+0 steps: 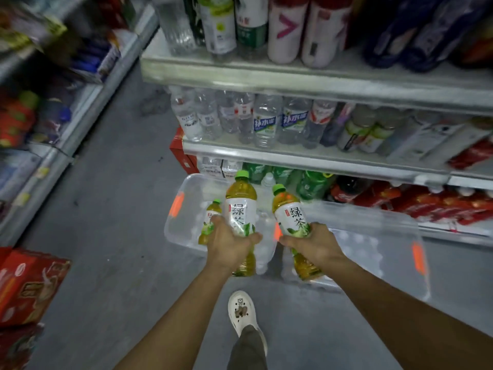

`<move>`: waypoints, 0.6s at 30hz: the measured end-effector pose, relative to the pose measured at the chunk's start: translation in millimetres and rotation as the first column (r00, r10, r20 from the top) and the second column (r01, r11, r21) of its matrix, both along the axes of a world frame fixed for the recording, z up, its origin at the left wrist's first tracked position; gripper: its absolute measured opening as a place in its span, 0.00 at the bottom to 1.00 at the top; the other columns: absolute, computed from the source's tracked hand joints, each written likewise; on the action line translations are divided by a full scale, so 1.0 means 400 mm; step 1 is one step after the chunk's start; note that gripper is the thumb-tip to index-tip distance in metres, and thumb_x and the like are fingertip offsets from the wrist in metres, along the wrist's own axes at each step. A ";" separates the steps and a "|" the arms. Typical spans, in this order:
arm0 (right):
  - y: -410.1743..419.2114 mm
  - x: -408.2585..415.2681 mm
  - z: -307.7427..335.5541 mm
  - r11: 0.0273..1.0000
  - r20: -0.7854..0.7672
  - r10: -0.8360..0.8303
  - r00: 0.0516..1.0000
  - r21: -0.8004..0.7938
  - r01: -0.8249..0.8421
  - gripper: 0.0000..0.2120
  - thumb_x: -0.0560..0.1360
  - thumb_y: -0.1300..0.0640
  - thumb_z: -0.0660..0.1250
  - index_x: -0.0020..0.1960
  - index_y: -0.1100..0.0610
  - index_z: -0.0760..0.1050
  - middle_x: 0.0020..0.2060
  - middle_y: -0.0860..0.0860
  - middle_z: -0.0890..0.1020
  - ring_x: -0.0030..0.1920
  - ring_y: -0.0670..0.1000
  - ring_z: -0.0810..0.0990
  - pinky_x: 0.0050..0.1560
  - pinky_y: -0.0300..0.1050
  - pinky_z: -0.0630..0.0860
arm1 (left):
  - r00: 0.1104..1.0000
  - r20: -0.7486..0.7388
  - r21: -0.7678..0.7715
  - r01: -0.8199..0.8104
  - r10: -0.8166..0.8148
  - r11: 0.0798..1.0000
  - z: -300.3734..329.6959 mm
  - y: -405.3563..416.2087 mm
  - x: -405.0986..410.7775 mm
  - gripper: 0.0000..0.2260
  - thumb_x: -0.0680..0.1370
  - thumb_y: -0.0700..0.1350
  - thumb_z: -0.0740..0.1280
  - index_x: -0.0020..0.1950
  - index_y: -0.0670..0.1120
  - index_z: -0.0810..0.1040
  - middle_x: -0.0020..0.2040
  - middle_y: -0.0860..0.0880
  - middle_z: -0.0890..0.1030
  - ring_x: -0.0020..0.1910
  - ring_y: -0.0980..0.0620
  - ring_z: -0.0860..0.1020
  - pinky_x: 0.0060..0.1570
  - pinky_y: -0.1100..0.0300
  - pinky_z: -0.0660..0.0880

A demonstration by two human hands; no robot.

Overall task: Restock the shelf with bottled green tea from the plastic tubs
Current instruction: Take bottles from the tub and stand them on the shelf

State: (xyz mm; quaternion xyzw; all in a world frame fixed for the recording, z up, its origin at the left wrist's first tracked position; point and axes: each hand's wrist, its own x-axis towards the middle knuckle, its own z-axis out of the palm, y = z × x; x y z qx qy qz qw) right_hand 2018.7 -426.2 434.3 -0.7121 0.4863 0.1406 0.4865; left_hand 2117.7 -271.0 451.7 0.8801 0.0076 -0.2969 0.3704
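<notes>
Now | shelf (314, 156) water bottles (266, 121) packed | tubs (176, 222) below

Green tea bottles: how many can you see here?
3. One is in the left hand, bottle; one in the right hand, bottle; a third stands in the left tub. Others may be hidden behind the hands.

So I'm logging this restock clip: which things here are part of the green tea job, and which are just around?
Part of the job:
- left hand holding a tea bottle
- right hand holding another tea bottle
- third tea bottle in the left tub
- right tub
- shelf

Just around:
- water bottles
- red carton
</notes>
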 end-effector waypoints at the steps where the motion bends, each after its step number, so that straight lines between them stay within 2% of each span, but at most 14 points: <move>1: -0.012 -0.050 0.033 1.000 0.023 -0.014 1.000 -0.012 0.014 0.30 0.54 0.38 0.76 0.50 0.52 0.78 0.44 0.51 0.84 0.46 0.52 0.83 0.49 0.50 0.81 | 1.000 0.026 -0.028 -0.002 0.003 1.000 0.037 -0.016 -0.047 0.35 0.69 0.50 0.80 0.65 0.41 0.63 0.55 0.47 0.79 0.56 0.45 0.79 0.55 0.54 0.76; 3: -0.043 -0.160 0.102 0.998 0.082 -0.050 0.995 -0.039 0.054 0.27 0.56 0.39 0.77 0.49 0.52 0.78 0.43 0.50 0.85 0.46 0.52 0.84 0.50 0.52 0.81 | 0.996 0.085 -0.074 0.013 -0.006 0.997 0.111 -0.056 -0.149 0.34 0.69 0.52 0.79 0.65 0.43 0.63 0.54 0.48 0.80 0.56 0.45 0.79 0.55 0.55 0.76; 6: -0.101 -0.345 0.218 0.987 0.168 -0.108 0.980 -0.102 0.126 0.33 0.50 0.35 0.73 0.49 0.51 0.75 0.43 0.50 0.84 0.45 0.53 0.84 0.50 0.54 0.81 | 0.988 0.152 -0.159 0.048 -0.023 0.986 0.221 -0.136 -0.319 0.29 0.70 0.52 0.78 0.59 0.47 0.63 0.53 0.49 0.81 0.53 0.45 0.80 0.49 0.55 0.75; 8: -0.146 -0.478 0.301 0.974 0.229 -0.144 0.963 -0.141 0.179 0.34 0.48 0.34 0.71 0.50 0.49 0.74 0.44 0.49 0.84 0.44 0.53 0.84 0.49 0.54 0.81 | 0.982 0.184 -0.243 0.091 -0.047 0.966 0.295 -0.197 -0.440 0.28 0.71 0.51 0.78 0.59 0.47 0.62 0.52 0.49 0.80 0.51 0.45 0.79 0.48 0.54 0.74; 11: -0.210 -0.667 0.437 0.943 0.321 -0.185 0.929 -0.209 0.260 0.28 0.56 0.41 0.75 0.52 0.49 0.72 0.42 0.48 0.82 0.42 0.51 0.82 0.46 0.52 0.80 | 0.971 0.211 -0.312 0.180 -0.117 0.933 0.397 -0.287 -0.609 0.24 0.74 0.48 0.74 0.59 0.49 0.62 0.52 0.50 0.79 0.49 0.46 0.78 0.47 0.55 0.74; 14: -0.270 -0.831 0.544 0.898 0.395 -0.211 0.894 -0.283 0.337 0.24 0.63 0.48 0.78 0.53 0.53 0.71 0.42 0.48 0.82 0.41 0.50 0.82 0.44 0.52 0.81 | 0.949 0.244 -0.350 0.280 -0.202 0.894 0.486 -0.369 -0.757 0.23 0.75 0.47 0.73 0.59 0.49 0.61 0.53 0.49 0.79 0.50 0.46 0.79 0.51 0.50 0.78; 18: -0.332 -0.993 0.666 0.833 0.424 -0.249 0.871 -0.365 0.416 0.28 0.58 0.43 0.76 0.52 0.52 0.68 0.43 0.47 0.81 0.44 0.50 0.81 0.47 0.54 0.80 | 0.893 0.320 -0.334 0.419 -0.317 0.844 0.599 -0.462 -0.896 0.26 0.73 0.49 0.74 0.61 0.51 0.60 0.48 0.52 0.77 0.48 0.48 0.79 0.50 0.51 0.78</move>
